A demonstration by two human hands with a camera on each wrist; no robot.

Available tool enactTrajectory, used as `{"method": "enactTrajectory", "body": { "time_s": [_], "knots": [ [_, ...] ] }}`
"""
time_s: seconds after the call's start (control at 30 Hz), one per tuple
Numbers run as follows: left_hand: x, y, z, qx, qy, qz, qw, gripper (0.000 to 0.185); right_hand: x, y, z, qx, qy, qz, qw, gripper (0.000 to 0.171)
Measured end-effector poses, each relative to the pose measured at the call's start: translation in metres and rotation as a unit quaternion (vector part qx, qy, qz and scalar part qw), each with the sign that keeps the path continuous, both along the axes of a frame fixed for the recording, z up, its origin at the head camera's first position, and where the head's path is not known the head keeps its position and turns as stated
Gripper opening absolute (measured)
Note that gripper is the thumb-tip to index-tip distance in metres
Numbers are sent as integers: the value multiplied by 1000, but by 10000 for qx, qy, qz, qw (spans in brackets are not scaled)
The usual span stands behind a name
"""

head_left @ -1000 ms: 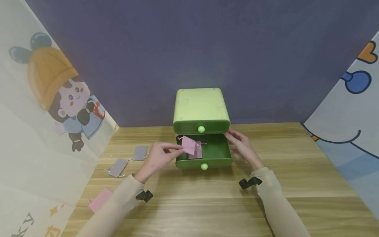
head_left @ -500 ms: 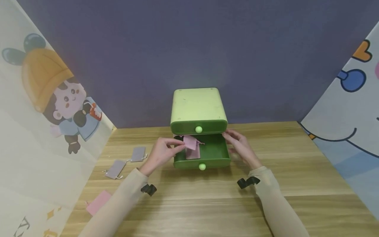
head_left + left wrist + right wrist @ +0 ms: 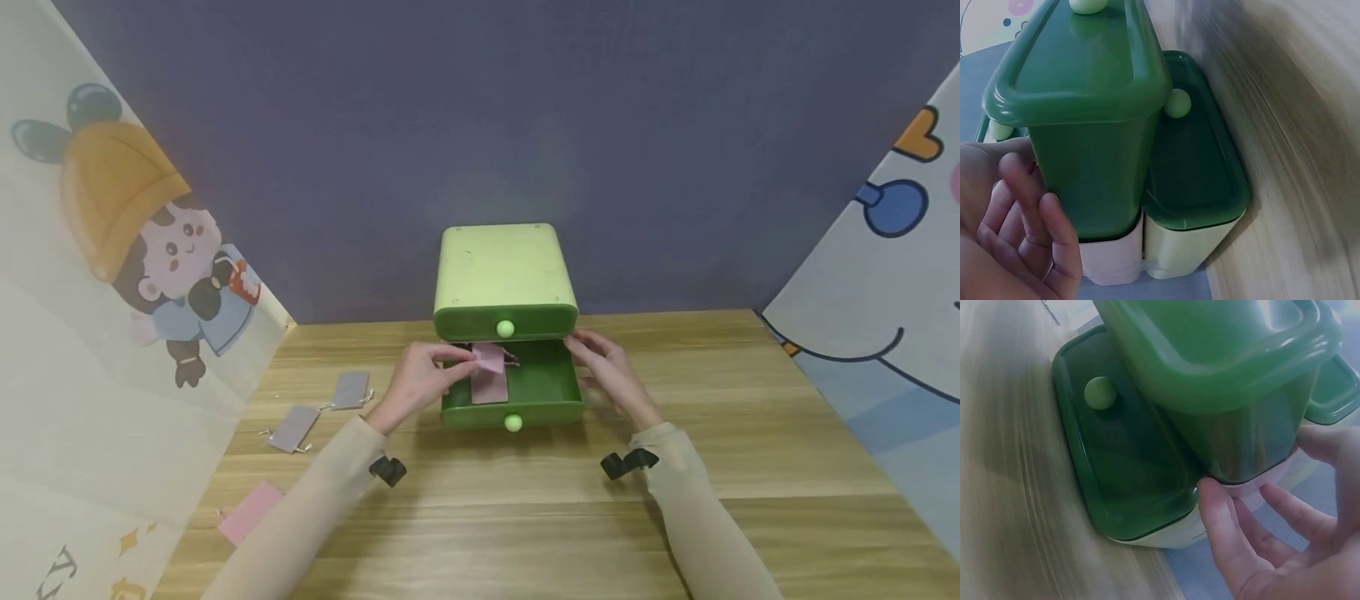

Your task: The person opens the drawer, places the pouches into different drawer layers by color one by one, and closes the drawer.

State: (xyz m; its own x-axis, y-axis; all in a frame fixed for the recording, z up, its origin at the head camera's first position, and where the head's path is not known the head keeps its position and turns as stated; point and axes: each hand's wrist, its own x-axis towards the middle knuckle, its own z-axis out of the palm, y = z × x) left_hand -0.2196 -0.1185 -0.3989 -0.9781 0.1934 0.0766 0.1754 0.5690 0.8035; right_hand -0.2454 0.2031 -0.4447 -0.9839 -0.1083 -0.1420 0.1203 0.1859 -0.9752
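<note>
A light green two-drawer cabinet stands at the back of the wooden table. Its lower drawer is pulled out. My left hand pinches a small pink pouch over the drawer's back left part, just under the shut upper drawer. A second pink pouch lies flat inside the drawer. My right hand rests with straight fingers against the right side of the cabinet. In the left wrist view my left fingers sit beside the dark green drawer wall.
Two grey pouches and a pink pouch lie on the table to the left. Printed panels stand at both sides, and a dark wall rises behind the cabinet.
My left hand has carried the pink pouch to the right and back, from the drawer's left rim to deep under the upper drawer. The right hand has stayed on the cabinet's side.
</note>
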Motion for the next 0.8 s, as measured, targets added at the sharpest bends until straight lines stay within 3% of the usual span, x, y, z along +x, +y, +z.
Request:
{"method": "enactTrajectory", "body": {
  "time_s": [0.2, 0.37, 0.8],
  "knots": [
    [-5, 5, -2, -381, 316, 26, 9988, 22, 0, 1, 0, 28, -13, -11, 10000, 72],
    [-7, 8, -4, -382, 522, 36, 9979, 21, 0, 0, 0, 30, -19, -25, 10000, 72],
    [-11, 10, -4, -475, 341, 149, 9982, 22, -1, 1, -2, 17, -28, -15, 10000, 72]
  ]
}}
